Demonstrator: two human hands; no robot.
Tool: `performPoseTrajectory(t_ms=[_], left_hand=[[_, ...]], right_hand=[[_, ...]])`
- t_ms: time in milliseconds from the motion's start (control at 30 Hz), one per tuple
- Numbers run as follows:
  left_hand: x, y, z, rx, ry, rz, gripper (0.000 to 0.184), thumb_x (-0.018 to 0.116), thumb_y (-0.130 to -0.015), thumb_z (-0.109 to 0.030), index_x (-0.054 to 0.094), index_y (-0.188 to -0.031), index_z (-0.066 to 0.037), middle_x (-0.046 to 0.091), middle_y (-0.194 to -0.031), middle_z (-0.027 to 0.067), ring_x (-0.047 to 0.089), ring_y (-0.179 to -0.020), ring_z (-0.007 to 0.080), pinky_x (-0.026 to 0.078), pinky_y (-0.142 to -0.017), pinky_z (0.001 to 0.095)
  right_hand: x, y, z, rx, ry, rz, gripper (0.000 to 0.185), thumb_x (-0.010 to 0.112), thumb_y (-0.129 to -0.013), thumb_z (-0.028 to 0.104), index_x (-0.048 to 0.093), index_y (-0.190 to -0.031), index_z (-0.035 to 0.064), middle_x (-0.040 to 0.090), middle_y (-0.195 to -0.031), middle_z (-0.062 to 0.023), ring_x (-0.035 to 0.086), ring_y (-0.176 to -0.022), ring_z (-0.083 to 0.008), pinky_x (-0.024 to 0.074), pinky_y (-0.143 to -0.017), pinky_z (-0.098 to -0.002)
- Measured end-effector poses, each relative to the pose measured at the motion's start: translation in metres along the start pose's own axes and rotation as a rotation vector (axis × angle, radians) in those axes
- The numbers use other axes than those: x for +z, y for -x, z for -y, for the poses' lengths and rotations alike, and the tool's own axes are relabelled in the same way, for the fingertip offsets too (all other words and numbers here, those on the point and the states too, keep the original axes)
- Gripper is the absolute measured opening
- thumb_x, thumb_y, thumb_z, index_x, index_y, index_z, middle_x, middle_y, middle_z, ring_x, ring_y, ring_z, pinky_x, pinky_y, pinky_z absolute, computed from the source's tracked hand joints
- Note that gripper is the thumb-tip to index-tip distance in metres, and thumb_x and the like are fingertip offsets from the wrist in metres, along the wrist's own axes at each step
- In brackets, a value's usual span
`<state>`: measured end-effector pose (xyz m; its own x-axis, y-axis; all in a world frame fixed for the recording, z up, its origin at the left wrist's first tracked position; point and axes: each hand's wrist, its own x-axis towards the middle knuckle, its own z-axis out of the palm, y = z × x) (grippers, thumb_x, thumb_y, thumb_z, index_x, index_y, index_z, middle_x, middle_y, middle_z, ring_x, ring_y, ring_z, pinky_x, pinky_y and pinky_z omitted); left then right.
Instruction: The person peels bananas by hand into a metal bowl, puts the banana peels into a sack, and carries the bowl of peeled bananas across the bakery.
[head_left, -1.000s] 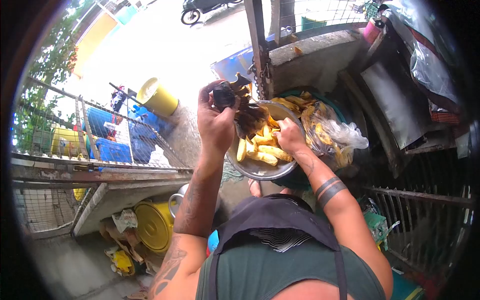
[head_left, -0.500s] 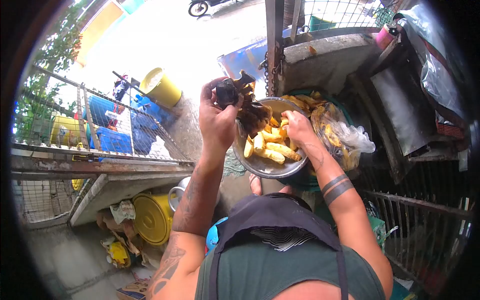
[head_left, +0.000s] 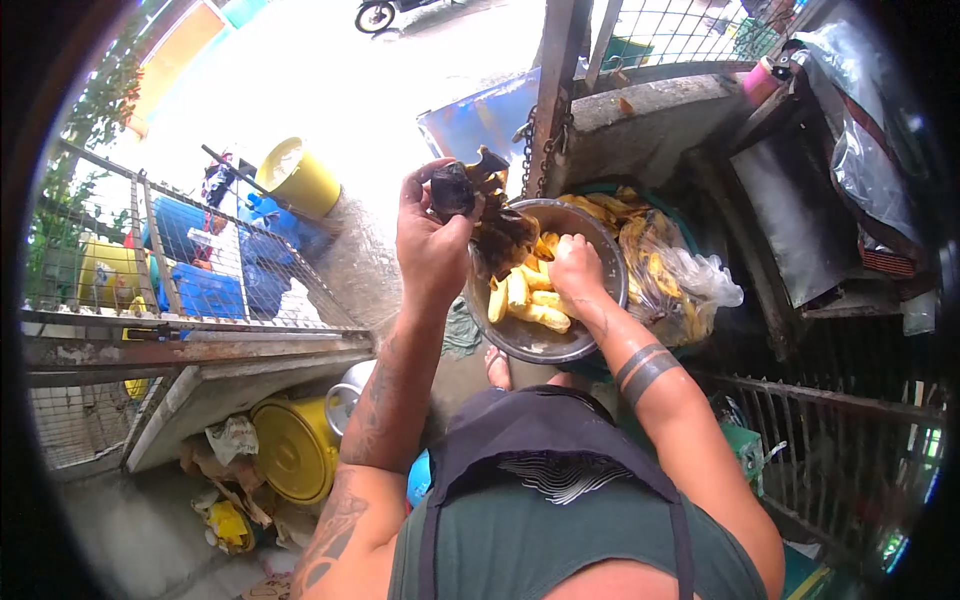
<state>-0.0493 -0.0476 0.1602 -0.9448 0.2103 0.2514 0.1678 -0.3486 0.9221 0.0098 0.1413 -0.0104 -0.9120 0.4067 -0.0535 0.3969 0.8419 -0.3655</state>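
Observation:
My left hand (head_left: 435,240) is wrapped round the dark stem end of a blackened banana bunch (head_left: 503,235), held up over the left rim of a metal basin (head_left: 535,348). Several peeled yellow bananas (head_left: 542,312) lie in the basin. My right hand (head_left: 577,268) is closed above them, right of the bunch; its fingertips meet near a yellow piece, and what they hold is hidden. Beside the basin, on the right, banana peels (head_left: 655,265) fill a clear plastic bag set on a green tub.
A metal post (head_left: 552,100) with a chain stands just beyond the basin. Low concrete wall (head_left: 650,120) lies behind the peels. Yellow bucket (head_left: 300,180) and wire mesh gate (head_left: 200,250) are at the left; a yellow lidded drum (head_left: 292,450) sits lower left. Metal railing (head_left: 830,400) runs at the right.
My right hand has moved from the right side of the basin in towards the bunch, over the peeled bananas. My left hand keeps its hold on the bunch. The view has shifted slightly.

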Motion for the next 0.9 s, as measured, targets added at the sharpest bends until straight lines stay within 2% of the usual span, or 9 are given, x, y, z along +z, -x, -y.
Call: performPoseTrajectory(t_ms=[133,233,433,533,667,700,800,833,900], left_hand=[[-0.008,-0.004,0.003,-0.027,0.027,0.007,0.043,0.06,-0.086,0.01,0.046,-0.125,-0.002,0.06,-0.108,0.0105,0.062,-0.099,0.014,0.052,-0.087,0.0258],[-0.014,-0.009,0.003,-0.034,0.04,0.023,0.043,0.059,-0.086,0.01,0.046,-0.125,-0.002,0.06,-0.108,0.0105,0.062,-0.099,0.0139,0.051,-0.087,0.0257],[-0.022,-0.016,0.008,-0.043,0.091,0.051,0.045,0.058,-0.083,0.011,0.047,-0.124,-0.003,0.061,-0.108,0.0092,0.061,-0.097,0.0126,0.051,-0.085,0.0252],[-0.023,-0.016,0.005,-0.038,0.049,0.053,0.045,0.057,-0.081,0.01,0.049,-0.123,-0.005,0.06,-0.105,0.0074,0.06,-0.094,0.0109,0.05,-0.082,0.0239],[-0.026,-0.015,-0.001,-0.035,0.002,0.059,0.045,0.058,-0.079,0.008,0.05,-0.122,-0.005,0.059,-0.104,0.0068,0.059,-0.092,0.0095,0.049,-0.081,0.0227],[-0.027,-0.014,-0.004,-0.053,0.02,0.059,0.046,0.057,-0.079,0.009,0.05,-0.122,-0.005,0.059,-0.105,0.0068,0.059,-0.092,0.0093,0.049,-0.081,0.0226],[-0.028,-0.015,-0.001,-0.047,0.042,0.062,0.046,0.054,-0.078,0.01,0.05,-0.122,-0.005,0.059,-0.104,0.0067,0.059,-0.092,0.0091,0.049,-0.08,0.0223],[-0.029,-0.015,0.0,-0.037,0.043,0.062,0.047,0.053,-0.078,0.01,0.05,-0.122,-0.005,0.059,-0.104,0.0067,0.059,-0.092,0.009,0.049,-0.08,0.0222],[-0.031,-0.016,-0.001,-0.038,0.076,0.065,0.047,0.051,-0.077,0.011,0.05,-0.122,-0.004,0.059,-0.104,0.0066,0.059,-0.092,0.0091,0.049,-0.081,0.0222]], right_hand=[[0.012,-0.008,-0.001,-0.018,0.065,-0.025,0.023,0.051,-0.083,0.009,0.065,-0.098,-0.0035,0.063,-0.101,-0.0243,0.063,-0.096,-0.0395,0.0531,-0.083,-0.0473],[0.031,-0.018,-0.021,-0.085,0.013,-0.075,0.021,0.06,-0.081,0.018,0.063,-0.092,-0.0004,0.063,-0.096,-0.0228,0.062,-0.094,-0.0405,0.0513,-0.082,-0.0483],[0.042,-0.023,-0.033,-0.071,0.037,-0.168,0.017,0.057,-0.082,0.017,0.062,-0.084,0.0013,0.063,-0.092,-0.0226,0.062,-0.087,-0.0422,0.0503,-0.078,-0.05],[0.036,-0.031,-0.043,-0.07,-0.069,-0.075,0.018,0.061,-0.081,0.019,0.062,-0.084,0.0014,0.064,-0.091,-0.022,0.062,-0.085,-0.0411,0.0495,-0.076,-0.0482],[-0.001,-0.017,-0.042,-0.076,-0.273,-0.223,0.022,0.065,-0.079,0.02,0.057,-0.079,0.0002,0.062,-0.075,-0.0153,0.061,-0.071,-0.0302,0.049,-0.068,-0.0394],[-0.002,-0.018,-0.045,0.003,-0.41,-0.194,0.024,0.065,-0.077,0.023,0.058,-0.079,0.0,0.065,-0.075,-0.0164,0.063,-0.071,-0.0331,0.0506,-0.069,-0.0413],[-0.019,-0.015,-0.045,0.123,-0.534,-0.203,0.018,0.065,-0.077,0.018,0.058,-0.077,0.0009,0.068,-0.076,-0.0133,0.063,-0.071,-0.0226,0.0502,-0.066,-0.0358],[-0.018,-0.019,-0.05,0.125,-0.695,-0.207,0.013,0.064,-0.077,0.013,0.056,-0.077,0.0019,0.07,-0.078,-0.0101,0.062,-0.07,-0.0148,0.0494,-0.064,-0.0307],[-0.021,-0.022,-0.053,0.082,-0.838,-0.149,0.012,0.062,-0.078,0.011,0.056,-0.08,0.0019,0.071,-0.081,-0.0085,0.061,-0.07,-0.0131,0.0493,-0.064,-0.0292]])
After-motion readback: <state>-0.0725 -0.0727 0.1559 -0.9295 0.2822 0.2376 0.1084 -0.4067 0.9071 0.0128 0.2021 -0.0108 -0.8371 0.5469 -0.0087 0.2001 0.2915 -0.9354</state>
